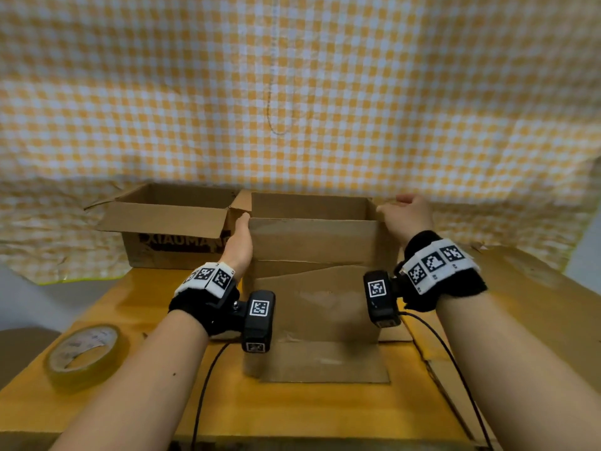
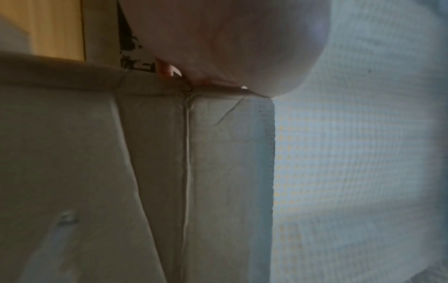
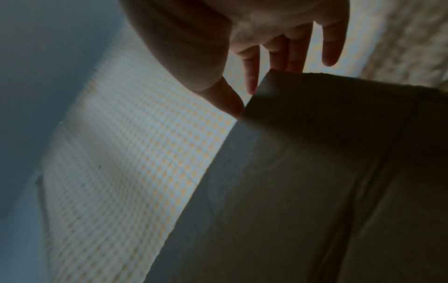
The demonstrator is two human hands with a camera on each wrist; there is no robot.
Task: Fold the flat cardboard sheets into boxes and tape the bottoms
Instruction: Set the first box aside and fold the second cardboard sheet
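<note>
The plain brown cardboard box (image 1: 312, 255) stands open-topped mid-table (image 1: 130, 307). Our left hand (image 1: 240, 242) presses flat on its left wall; our right hand (image 1: 406, 216), fingers loosely spread, touches the right top corner. Light, stiff, creasable, we judge; best held by both side walls.

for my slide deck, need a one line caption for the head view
Both hands, left hand and right hand, steady an open brown cardboard box on a yellow wooden table.

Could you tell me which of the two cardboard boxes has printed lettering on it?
The far-left box, untouched, shows dark lettering; the plain box between the hands has none visible.
</note>
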